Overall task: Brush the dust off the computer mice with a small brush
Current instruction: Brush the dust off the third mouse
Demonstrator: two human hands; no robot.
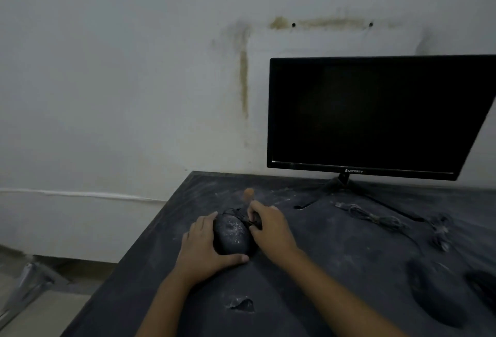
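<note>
Now, head view: one dusty mouse is steadied for brushing on a dark worktop.

The left hand wraps its grip round the left side of the mouse, thumb across its near end, likely so it cannot slide under the bristles. The right hand has its grip clamped on the small brush. The blurred orange handle pokes up beyond the fingers, and the bristles are hidden at the mouse's far right edge. Well right of that grip another mouse lies, probably awaiting its turn, with a loose cable beyond it. The worktop is dust-streaked, with a torn patch nearer than the grip. Far right, a dark monitor stands before a stained wall.
</note>
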